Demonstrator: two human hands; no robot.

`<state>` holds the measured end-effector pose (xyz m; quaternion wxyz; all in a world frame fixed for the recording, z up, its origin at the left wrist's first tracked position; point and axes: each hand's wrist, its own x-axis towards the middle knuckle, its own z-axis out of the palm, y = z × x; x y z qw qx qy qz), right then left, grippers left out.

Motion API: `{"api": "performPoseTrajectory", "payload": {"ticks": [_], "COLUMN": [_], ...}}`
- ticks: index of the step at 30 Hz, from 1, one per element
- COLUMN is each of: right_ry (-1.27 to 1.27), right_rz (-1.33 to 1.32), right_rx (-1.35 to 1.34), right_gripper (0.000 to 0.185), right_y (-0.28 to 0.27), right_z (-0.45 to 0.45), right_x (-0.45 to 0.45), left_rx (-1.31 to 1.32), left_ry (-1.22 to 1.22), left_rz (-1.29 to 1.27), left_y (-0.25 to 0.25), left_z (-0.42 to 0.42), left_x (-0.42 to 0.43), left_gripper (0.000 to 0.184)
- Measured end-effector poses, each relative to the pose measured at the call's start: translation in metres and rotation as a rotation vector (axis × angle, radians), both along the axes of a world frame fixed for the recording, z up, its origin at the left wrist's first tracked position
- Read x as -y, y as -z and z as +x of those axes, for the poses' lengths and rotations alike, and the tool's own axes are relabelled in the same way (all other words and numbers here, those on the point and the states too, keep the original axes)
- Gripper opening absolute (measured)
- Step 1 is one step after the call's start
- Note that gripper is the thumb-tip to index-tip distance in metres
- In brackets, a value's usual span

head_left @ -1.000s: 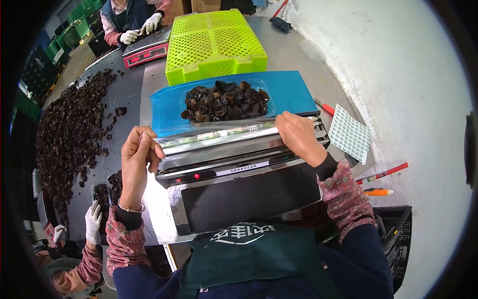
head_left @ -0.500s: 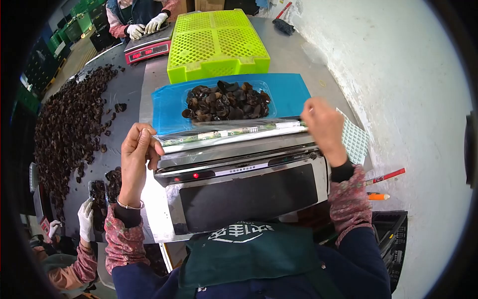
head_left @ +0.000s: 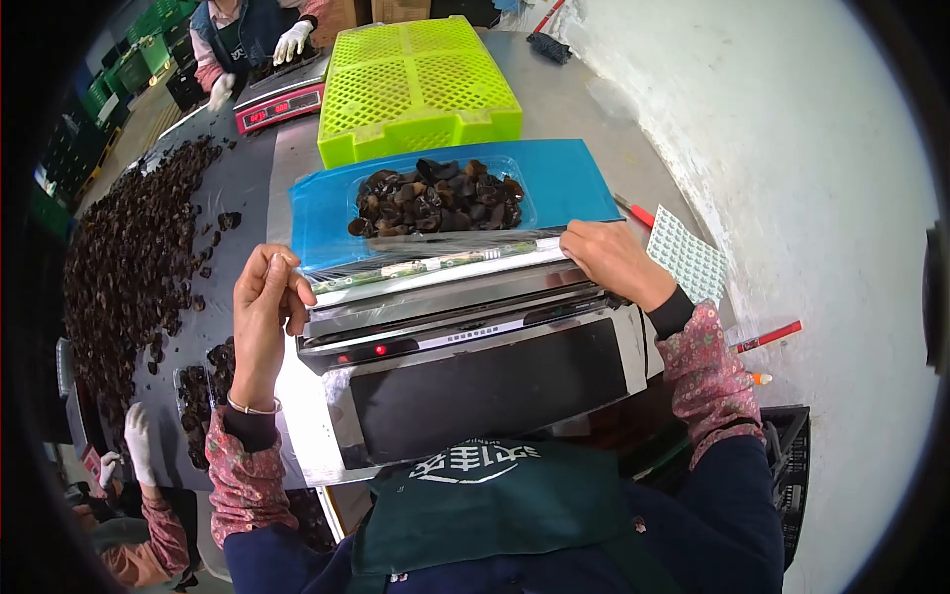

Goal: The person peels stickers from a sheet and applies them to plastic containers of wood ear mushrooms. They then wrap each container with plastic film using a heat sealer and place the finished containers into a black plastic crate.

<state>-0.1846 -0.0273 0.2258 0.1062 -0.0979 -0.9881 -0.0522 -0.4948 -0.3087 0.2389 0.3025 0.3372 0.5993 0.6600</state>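
A clear tray of dark, wrinkled fungus pieces (head_left: 435,198) rests on a blue sheet (head_left: 569,183) behind a metal wrapping machine (head_left: 485,381) with a black plate and a red light. Clear film (head_left: 396,265) stretches along the near side of the tray, over a printed roll. My left hand (head_left: 265,297) pinches the film's left edge with thumb and forefinger. At the right end of the roll, my right hand (head_left: 614,259) has its fingers closed on the film's edge.
A lime green crate (head_left: 421,89) stands behind the tray. Loose fungus (head_left: 139,267) is heaped at left. Gloved co-workers are at the back left, by a red scale (head_left: 282,109), and lower left. A green dotted sheet (head_left: 688,252) and a wall (head_left: 821,198) are at right.
My right hand lifted off the right end, then came back down onto the film's edge. My left hand has kept its pinch. The co-worker's gloved hands at the back have moved apart.
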Motion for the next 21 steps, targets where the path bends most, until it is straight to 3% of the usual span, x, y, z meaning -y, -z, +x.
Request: {"api": "performPoseTrajectory", "payload": {"ticks": [15, 18, 21], "right_ry": [-0.201, -0.103, -0.027], "right_rz": [0.207, 0.259, 0.138], "right_rx": [0.227, 0.193, -0.066], "right_gripper": [0.005, 0.005, 0.008], "right_y": [-0.013, -0.024, -0.040], "right_z": [-0.025, -0.023, -0.014], "right_x": [0.000, -0.007, -0.012], "left_rx": [0.018, 0.017, 0.042], "left_ry": [0.016, 0.020, 0.017], "left_rz": [0.029, 0.016, 0.009], "left_y": [0.003, 0.003, 0.006], "left_z": [0.001, -0.002, -0.003], "left_x": [-0.003, -0.002, 0.000], "left_gripper": [0.022, 0.022, 0.022]}}
